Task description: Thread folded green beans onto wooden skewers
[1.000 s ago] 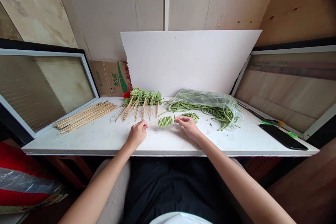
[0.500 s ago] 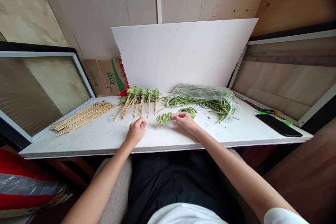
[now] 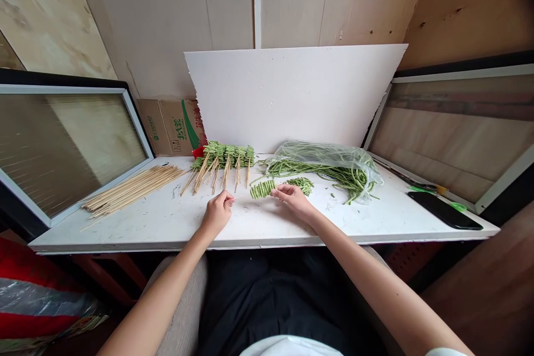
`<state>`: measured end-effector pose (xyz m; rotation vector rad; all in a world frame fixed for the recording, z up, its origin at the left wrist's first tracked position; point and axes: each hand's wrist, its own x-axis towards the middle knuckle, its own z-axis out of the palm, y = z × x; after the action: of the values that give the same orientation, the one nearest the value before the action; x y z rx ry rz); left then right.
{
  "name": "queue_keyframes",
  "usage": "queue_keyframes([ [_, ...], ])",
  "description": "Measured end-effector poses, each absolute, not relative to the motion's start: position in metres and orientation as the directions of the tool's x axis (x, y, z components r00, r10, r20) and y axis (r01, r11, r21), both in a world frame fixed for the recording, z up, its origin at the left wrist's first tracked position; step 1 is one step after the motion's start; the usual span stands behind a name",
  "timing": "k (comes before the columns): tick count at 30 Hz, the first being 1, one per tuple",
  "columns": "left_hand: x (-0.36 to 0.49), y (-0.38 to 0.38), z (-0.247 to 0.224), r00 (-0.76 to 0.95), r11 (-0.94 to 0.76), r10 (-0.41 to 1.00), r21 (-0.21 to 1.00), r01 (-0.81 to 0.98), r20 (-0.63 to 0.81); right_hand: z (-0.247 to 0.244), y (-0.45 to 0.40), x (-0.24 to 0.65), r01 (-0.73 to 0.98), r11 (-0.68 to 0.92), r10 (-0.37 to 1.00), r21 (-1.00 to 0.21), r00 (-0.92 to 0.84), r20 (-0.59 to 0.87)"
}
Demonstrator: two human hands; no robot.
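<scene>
My left hand (image 3: pixel 218 212) is closed around the bare end of a thin bamboo skewer (image 3: pixel 240 197). A tight row of short green bean pieces (image 3: pixel 261 189) is threaded crosswise on its other half, held just above the table. At the row's right end, my right hand (image 3: pixel 295 201) pinches with thumb and fingers at the last bean piece; the fingertips partly hide it. Just behind that hand lies a small heap of cut bean pieces (image 3: pixel 303 184).
Finished bean skewers (image 3: pixel 227 154) are stacked behind my left hand. Loose bamboo sticks (image 3: pixel 136 189) lie at the left. Long green beans (image 3: pixel 321 167) spill from a clear plastic bag (image 3: pixel 348 154). A black phone (image 3: pixel 444 210) lies at the right. A white board (image 3: pixel 296 97) stands behind.
The view has tilted slightly, so the table sits a little lower in the picture. Both hands keep their hold on the skewer and beans, with the right fingers shifted slightly at the row's end.
</scene>
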<state>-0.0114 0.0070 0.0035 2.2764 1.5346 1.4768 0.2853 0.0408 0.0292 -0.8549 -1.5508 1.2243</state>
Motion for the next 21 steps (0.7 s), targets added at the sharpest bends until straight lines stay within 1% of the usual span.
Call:
queue_keyframes([
  [4, -0.011, 0.007, 0.004, 0.093, -0.541, 0.725, 0.481, 0.69, 0.682, 0.031, 0.04, 0.286, -0.025, 0.28, 0.908, -0.96, -0.317, 0.273],
  [7, -0.011, 0.008, 0.003, 0.115, -0.538, 0.742, 0.485, 0.689, 0.661, 0.03, 0.042, 0.286, -0.048, 0.267, 0.913, -0.962, -0.307, 0.269],
  [10, -0.011, 0.01, 0.002, 0.135, -0.521, 0.77, 0.492, 0.698, 0.624, 0.03, 0.044, 0.287, -0.036, 0.246, 0.936, -0.969, -0.252, 0.247],
  [13, -0.014, 0.011, 0.004, 0.133, -0.503, 0.783, 0.492, 0.71, 0.608, 0.029, 0.048, 0.29, -0.018, 0.248, 0.956, -0.969, -0.155, 0.248],
  [17, -0.02, 0.009, 0.016, 0.158, -0.471, 0.803, 0.45, 0.759, 0.575, 0.029, 0.052, 0.295, -0.033, 0.244, 0.968, -0.969, -0.052, 0.246],
  [21, -0.022, 0.004, 0.029, 0.24, -0.451, 0.84, 0.381, 0.807, 0.486, 0.027, 0.053, 0.297, -0.047, 0.252, 0.966, -0.967, -0.043, 0.254],
])
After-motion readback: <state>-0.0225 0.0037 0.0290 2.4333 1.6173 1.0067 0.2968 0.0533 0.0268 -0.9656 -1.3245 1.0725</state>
